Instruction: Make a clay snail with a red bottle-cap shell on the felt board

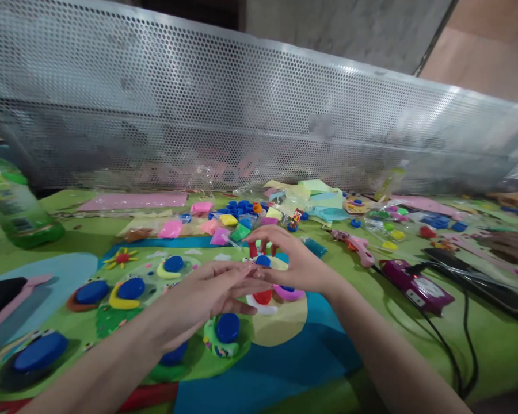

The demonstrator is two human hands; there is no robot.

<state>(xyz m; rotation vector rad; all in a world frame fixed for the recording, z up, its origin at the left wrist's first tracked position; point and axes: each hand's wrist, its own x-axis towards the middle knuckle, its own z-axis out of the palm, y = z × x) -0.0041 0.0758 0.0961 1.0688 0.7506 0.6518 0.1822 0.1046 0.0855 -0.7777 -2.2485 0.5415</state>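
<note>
Above the crafted board, my left hand and my right hand meet at the fingertips. The fingers of my left hand are stretched out and slightly apart. My right hand arches over, its index finger raised away from the thumb, and its lower fingers touch the left fingertips. No object shows between them, though a tiny one could be hidden. Below lies a board with blue and green paper and a cream round patch. On it are several blue caps edged with coloured clay, and a yellow sun with a red centre.
A green bottle stands at left. Clay packets, blue pieces and paper scraps lie behind. To the right are a pink glue gun, a purple power adapter, cables and another person's hand. A perforated metal panel borders the back.
</note>
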